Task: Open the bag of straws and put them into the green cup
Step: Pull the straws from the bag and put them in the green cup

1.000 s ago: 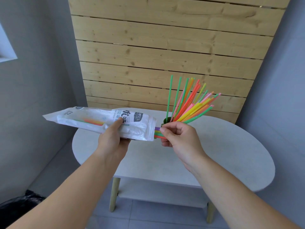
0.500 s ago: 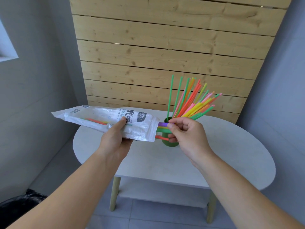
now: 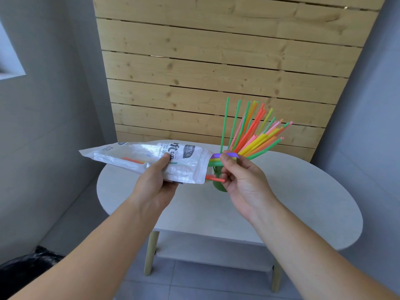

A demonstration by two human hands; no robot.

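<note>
My left hand (image 3: 154, 182) grips a clear plastic straw bag (image 3: 149, 161) held level above the table, its open mouth pointing right. A few straws (image 3: 215, 161) stick out of that mouth, purple, yellow and green on top and an orange one lower. My right hand (image 3: 242, 180) pinches the ends of those straws. Behind my right hand stands the green cup (image 3: 218, 187), mostly hidden. Several coloured straws (image 3: 253, 135) fan out of the cup, up and to the right. A couple of straws remain deep in the bag.
The cup stands on a white oval table (image 3: 303, 202) with a lower shelf and wooden legs. A wooden slat panel (image 3: 216, 72) backs the table, with grey walls on both sides. A black bin bag (image 3: 26, 265) lies on the floor at the lower left.
My right hand has drawn the pinched straws a little further out of the bag to the right. The bag and my left hand have shifted slightly right as well.
</note>
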